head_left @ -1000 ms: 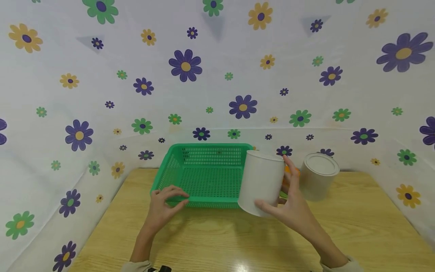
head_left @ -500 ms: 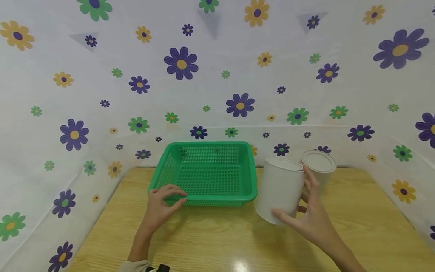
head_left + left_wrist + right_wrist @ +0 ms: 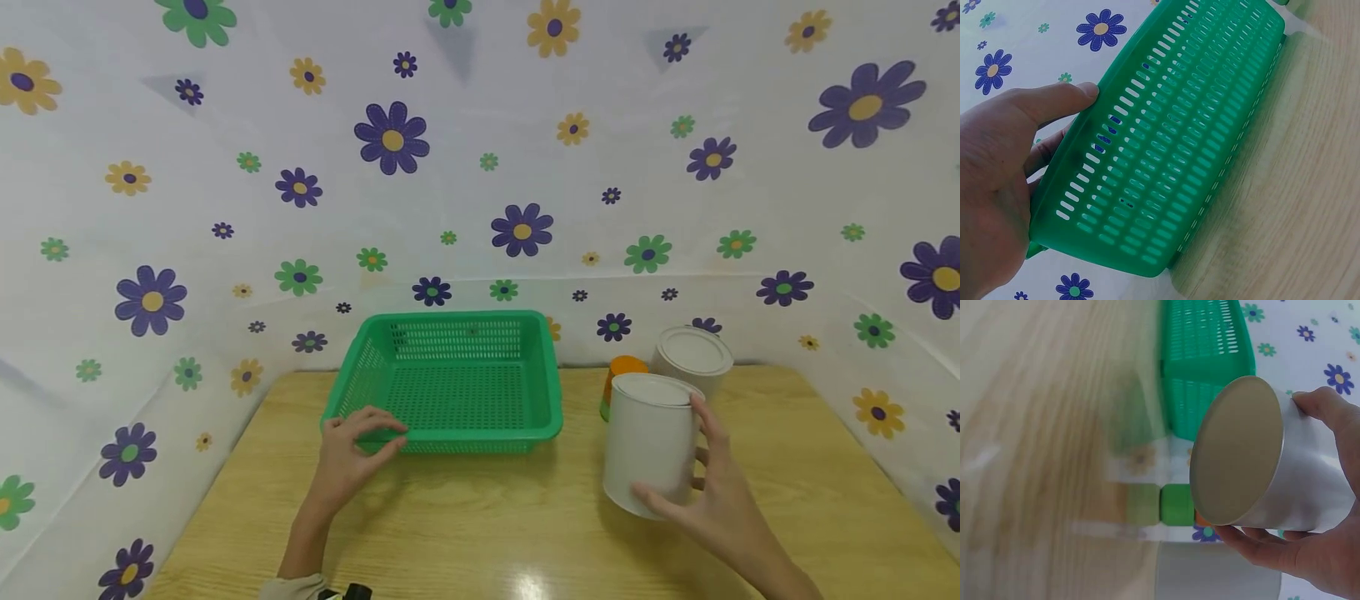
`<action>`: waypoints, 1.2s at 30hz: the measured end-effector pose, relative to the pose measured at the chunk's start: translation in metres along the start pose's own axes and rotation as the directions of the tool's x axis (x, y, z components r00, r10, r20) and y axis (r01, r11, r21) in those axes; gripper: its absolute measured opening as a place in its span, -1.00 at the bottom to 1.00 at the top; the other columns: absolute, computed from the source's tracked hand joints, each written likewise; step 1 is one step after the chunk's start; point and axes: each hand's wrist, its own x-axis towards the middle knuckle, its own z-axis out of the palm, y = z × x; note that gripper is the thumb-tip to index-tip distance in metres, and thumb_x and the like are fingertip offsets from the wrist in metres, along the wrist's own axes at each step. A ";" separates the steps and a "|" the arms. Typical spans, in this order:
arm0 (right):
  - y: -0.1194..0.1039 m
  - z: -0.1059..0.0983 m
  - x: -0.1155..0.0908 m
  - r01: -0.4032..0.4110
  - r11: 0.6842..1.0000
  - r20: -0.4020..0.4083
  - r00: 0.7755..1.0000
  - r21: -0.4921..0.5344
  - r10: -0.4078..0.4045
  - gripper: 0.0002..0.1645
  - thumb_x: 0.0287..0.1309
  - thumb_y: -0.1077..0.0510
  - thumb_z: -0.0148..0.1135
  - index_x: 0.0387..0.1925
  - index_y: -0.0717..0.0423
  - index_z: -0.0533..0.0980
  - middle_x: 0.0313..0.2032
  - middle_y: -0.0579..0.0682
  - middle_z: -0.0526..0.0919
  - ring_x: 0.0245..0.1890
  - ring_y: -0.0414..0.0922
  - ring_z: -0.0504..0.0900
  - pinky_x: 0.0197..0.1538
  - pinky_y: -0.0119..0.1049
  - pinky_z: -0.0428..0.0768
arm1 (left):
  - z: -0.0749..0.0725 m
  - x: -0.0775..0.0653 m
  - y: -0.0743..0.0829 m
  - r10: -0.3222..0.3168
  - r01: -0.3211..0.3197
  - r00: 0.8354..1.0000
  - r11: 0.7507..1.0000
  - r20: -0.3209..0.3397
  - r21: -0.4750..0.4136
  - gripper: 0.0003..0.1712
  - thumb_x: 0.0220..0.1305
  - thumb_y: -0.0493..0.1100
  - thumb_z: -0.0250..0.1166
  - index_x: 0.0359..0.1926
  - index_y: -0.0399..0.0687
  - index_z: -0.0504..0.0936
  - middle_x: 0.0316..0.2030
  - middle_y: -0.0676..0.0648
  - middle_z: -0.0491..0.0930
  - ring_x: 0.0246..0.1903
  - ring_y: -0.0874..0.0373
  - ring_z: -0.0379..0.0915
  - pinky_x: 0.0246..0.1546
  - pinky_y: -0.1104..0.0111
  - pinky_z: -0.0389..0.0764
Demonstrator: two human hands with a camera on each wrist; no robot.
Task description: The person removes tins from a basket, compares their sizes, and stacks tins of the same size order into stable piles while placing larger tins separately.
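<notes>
A light grey tin can (image 3: 648, 446) is in my right hand (image 3: 723, 508), with the thumb on its near side and the fingers along its far right side. In the right wrist view the can (image 3: 1238, 453) is tilted, its flat round end facing down toward the table and clear of it. My left hand (image 3: 351, 457) pinches the front left rim of a green plastic basket (image 3: 472, 435). In the left wrist view the thumb lies over the rim of the basket (image 3: 1166, 247), and the other fingers are partly hidden behind it. The basket stands upright on the table.
Another light grey can (image 3: 693, 350) stands at the back right of the wooden table (image 3: 465, 525). Between the two cans is an orange and green object (image 3: 625, 367), partly hidden by the held can. A flowered white cloth (image 3: 450, 192) hangs behind the table.
My right hand has carried the can rightward, from in front of the basket's right end to in front of the other can. The left hand keeps its hold on the rim.
</notes>
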 end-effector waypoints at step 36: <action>0.062 -0.048 -0.015 0.004 0.980 -0.109 0.994 -0.198 -0.026 0.74 -0.55 0.43 0.76 0.61 0.11 -0.18 0.43 0.49 0.11 0.20 0.45 0.31 -0.06 0.39 0.53 | 0.000 -0.001 0.000 0.010 -0.010 1.000 1.000 0.013 0.018 -0.76 0.11 -0.27 0.57 -0.21 0.10 0.79 -0.18 0.15 0.69 -0.11 0.11 0.57 -0.06 0.00 0.00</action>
